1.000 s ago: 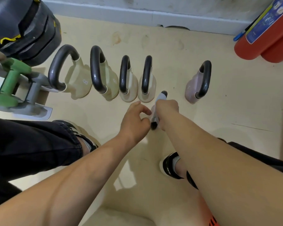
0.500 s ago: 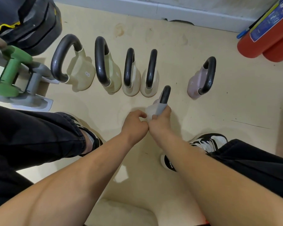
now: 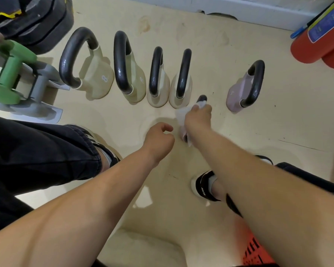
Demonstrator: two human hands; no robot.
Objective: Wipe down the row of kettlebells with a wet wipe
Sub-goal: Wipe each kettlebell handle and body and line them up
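Note:
Four cream kettlebells with black handles stand in a row on the floor: (image 3: 94, 78), (image 3: 132, 81), (image 3: 158, 87), (image 3: 181, 87). A pink kettlebell (image 3: 243, 89) stands further right. Another small kettlebell, with only its black handle tip (image 3: 202, 97) and lower end showing, sits forward of the gap between them. My right hand (image 3: 198, 117) grips a white wet wipe (image 3: 181, 114) wrapped round that handle. My left hand (image 3: 159, 140) hovers just left of it, fingers loosely curled, holding nothing.
Green dumbbells (image 3: 10, 74) lie on a grey rack (image 3: 41, 110) at the left, below a black weight bag (image 3: 33, 18). Red fire extinguishers (image 3: 316, 45) lie at the top right by the wall. My shoes (image 3: 204, 186) and an orange crate (image 3: 256, 251) are near me.
My right hand slid the wipe along the handle away from me. My left hand, which touched the kettlebell beside my right, let go and drew back to the left.

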